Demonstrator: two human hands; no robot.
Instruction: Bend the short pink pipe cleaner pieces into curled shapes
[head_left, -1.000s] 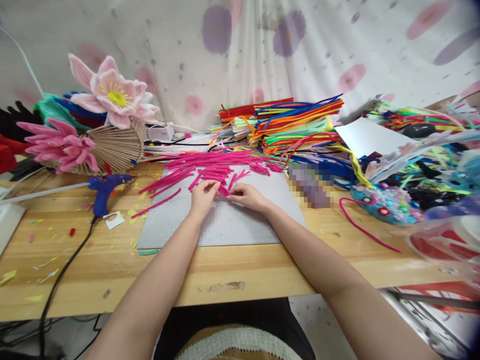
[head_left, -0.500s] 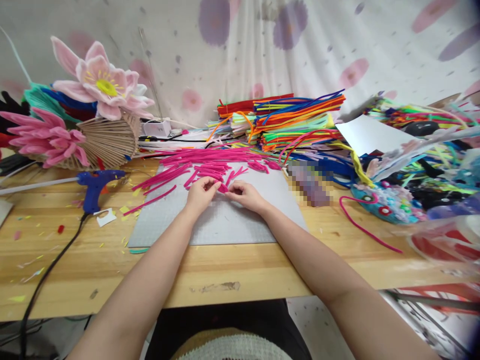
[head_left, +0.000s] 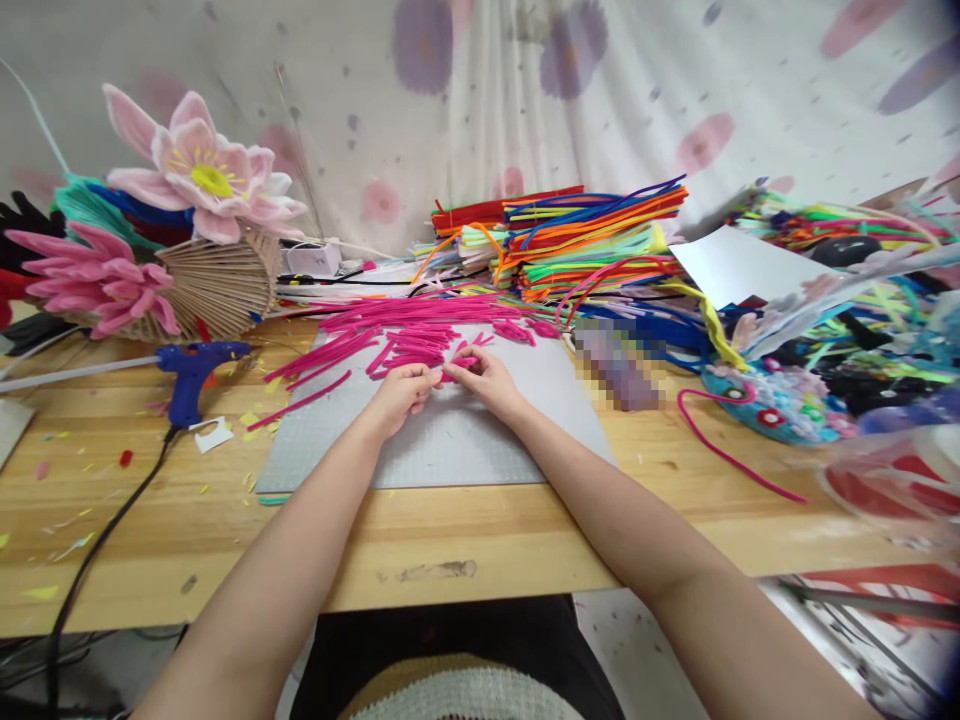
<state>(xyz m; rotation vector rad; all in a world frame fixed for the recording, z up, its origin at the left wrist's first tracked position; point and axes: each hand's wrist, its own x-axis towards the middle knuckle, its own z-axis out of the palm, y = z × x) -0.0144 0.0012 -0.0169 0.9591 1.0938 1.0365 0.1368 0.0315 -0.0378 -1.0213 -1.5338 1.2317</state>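
Observation:
Over the grey cutting mat, my left hand and my right hand meet almost fingertip to fingertip. Both are closed in a pinch on a small piece of magenta pipe cleaner, mostly covered by the fingers. Just beyond the hands lie many cut magenta pipe cleaners, some in rows and some loose. A few bent magenta pieces rest at the mat's far right.
A blue glue gun with a black cord lies left. Fuzzy pink flowers and a pleated fan stand behind it. Bundled coloured pipe cleaners are stacked at the back. One magenta pipe cleaner curves on the table at right.
My left hand has turned and curled its fingers more tightly. My right hand has shifted slightly left and away from me. The magenta piece between them is now more covered.

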